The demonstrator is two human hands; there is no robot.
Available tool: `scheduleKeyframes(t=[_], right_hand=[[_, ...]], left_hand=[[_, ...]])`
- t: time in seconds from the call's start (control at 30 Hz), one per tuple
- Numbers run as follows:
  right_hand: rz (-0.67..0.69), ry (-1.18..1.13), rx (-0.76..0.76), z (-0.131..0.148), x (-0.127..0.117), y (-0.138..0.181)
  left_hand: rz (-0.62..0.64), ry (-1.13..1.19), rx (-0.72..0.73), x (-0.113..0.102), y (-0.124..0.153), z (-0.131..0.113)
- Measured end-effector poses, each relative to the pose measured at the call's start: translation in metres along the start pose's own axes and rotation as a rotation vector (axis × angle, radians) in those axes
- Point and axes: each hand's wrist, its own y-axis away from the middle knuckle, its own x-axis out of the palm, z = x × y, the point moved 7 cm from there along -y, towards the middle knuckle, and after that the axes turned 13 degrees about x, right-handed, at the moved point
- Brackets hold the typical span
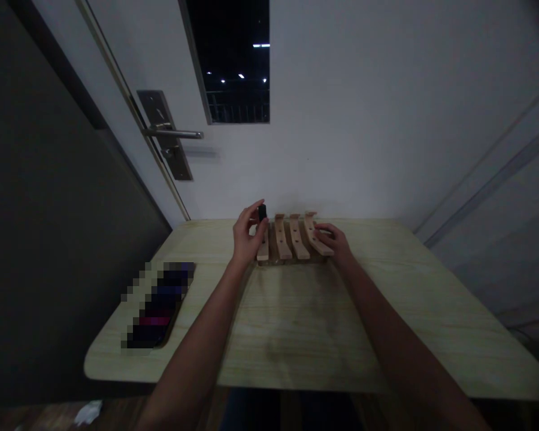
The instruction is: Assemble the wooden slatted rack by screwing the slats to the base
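A wooden rack (275, 261) with several curved, pale wooden hooks lies at the table's far edge. Dark holes show along the hooks. My left hand (248, 236) pinches a small black block (262, 212) between thumb and fingers, at the upper end of the leftmost hook (263, 251); whether the block touches the wood I cannot tell. My right hand (336, 242) is closed on the side of the rightmost hook (314, 236), its fingertips against the wood. Two middle hooks, the left one (281, 236) and the right one (297, 236), stand between my hands, untouched.
A phone (161, 305), partly pixelated, lies on the pale wood-grain table (296, 335) at the left. Behind the table stands a white door (341, 120) with a metal handle (175, 133) and a dark window (233, 66). A grey panel (40, 209) borders the left side.
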Motion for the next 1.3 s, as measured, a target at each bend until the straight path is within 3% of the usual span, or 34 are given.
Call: scheduleKeyframes(t=[0.2,0.43,0.7,0.83,1.07,1.3], right_hand=[[-0.019,0.042,-0.04,0.002,0.0,0.0],[-0.023,0.054,-0.029,0.005,0.0,0.002],[-0.02,0.034,-0.027,0.001,-0.001,0.0],[-0.035,0.044,-0.03,0.0,-0.002,0.0],[-0.027,0.039,-0.033,-0.003,-0.002,-0.002],[-0.052,0.055,-0.098,-0.001,-0.004,-0.006]], left_hand=[[0.028,0.129,-0.05,0.001,-0.001,0.003],[0.062,0.037,-0.029,0.004,-0.005,0.002],[0.063,0.071,-0.06,-0.003,0.001,-0.002],[0.121,0.164,-0.061,0.004,0.006,-0.007],[0.003,0.135,-0.102,0.001,0.012,0.007],[0.044,0.096,-0.113,-0.001,0.011,0.004]])
